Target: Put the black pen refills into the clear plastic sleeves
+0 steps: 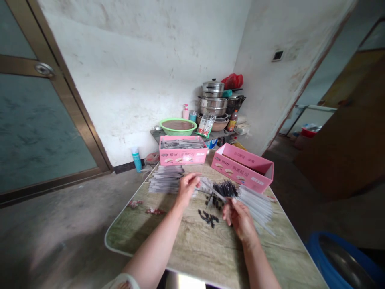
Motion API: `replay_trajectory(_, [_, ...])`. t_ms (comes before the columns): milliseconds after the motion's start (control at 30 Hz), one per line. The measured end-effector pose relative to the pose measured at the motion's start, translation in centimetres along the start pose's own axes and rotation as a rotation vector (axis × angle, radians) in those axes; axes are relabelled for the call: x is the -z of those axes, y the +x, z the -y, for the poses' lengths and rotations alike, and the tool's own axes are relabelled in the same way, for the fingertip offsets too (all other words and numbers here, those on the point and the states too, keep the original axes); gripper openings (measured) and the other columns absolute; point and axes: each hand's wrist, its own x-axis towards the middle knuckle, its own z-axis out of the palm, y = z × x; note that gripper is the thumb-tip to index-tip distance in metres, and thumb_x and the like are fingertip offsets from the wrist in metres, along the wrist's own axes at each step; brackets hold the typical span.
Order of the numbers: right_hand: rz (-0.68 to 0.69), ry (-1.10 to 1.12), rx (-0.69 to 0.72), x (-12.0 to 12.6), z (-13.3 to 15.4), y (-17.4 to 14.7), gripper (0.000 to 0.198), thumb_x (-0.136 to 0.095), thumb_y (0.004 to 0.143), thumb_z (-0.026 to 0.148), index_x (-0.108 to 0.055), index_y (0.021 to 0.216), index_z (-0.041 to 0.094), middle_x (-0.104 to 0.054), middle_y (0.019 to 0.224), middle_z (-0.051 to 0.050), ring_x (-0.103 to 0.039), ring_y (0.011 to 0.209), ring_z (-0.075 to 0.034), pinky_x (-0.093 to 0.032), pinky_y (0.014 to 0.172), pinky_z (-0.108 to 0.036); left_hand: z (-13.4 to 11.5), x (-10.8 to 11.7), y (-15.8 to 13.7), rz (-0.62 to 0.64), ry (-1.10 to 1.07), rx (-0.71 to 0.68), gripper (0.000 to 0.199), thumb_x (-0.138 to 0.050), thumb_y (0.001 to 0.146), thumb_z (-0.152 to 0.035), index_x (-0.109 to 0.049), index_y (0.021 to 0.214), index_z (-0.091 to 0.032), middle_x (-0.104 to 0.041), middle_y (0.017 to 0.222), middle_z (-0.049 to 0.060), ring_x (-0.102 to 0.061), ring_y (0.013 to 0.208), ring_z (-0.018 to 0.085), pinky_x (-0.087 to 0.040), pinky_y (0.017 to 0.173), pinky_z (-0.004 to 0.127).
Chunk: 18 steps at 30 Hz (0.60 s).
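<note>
My left hand [187, 189] is closed in a pinch at the upper left end of a thin translucent tube [214, 191]. At the tube's lower right end, the fingers of my right hand [240, 218] are closed on it too. Small black pieces [208, 218] lie loose on the table between my hands. Just behind them is a bundle of black-ended thin sticks [226, 188]. A pile of long greyish sticks [165, 180] lies left of my left hand. Beyond my right hand, clear tubes [256, 206] are fanned out.
The wood-patterned table [192, 249] carries a pink box [183, 157] filled with thin sticks and another pink box [240, 174] at the right. Behind stand a green basin [178, 131] and stacked pots [213, 105]. A blue tub [325, 245] sits at lower right.
</note>
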Motion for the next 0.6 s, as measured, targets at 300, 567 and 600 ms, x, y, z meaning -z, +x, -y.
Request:
replay_trajectory(300, [-0.174, 0.052, 0.117, 1.0, 0.2, 0.3, 0.035, -0.068, 0.081, 0.047, -0.070, 0.091, 0.014, -0.059, 0.049, 0.001, -0.048, 0.036, -0.010, -0.031, 0.032, -0.018, -0.3, 12.8, 2.9, -0.833, 0.842, 0.085, 0.016, -0.059, 0.079, -0.024, -0.071, 0.088, -0.020, -0.072, 0.082, 0.005, -0.065, 0.079, 0.023, -0.048, 0.075, 0.032])
replay_trajectory(567, [-0.756, -0.094, 0.255, 3.6, 0.4, 0.7, 0.034, -0.071, 0.072, 0.048, -0.067, 0.081, 0.015, -0.052, 0.046, 0.006, -0.041, 0.034, -0.009, -0.028, 0.034, -0.020, 0.2, 12.7, 2.1, -0.888, 1.040, 0.156, 0.020, -0.061, 0.078, -0.024, -0.074, 0.091, -0.017, -0.073, 0.088, 0.011, -0.064, 0.086, 0.028, -0.047, 0.079, 0.038])
replay_trajectory(600, [-0.828, -0.175, 0.278, 4.0, 0.3, 0.6, 0.034, -0.068, 0.074, 0.048, -0.067, 0.081, 0.016, -0.052, 0.046, 0.006, -0.041, 0.034, -0.010, -0.029, 0.035, -0.021, 0.4, 12.9, 2.1, -0.900, 1.046, 0.143, 0.021, -0.062, 0.077, -0.024, -0.074, 0.092, -0.016, -0.073, 0.090, 0.012, -0.063, 0.088, 0.029, -0.046, 0.082, 0.040])
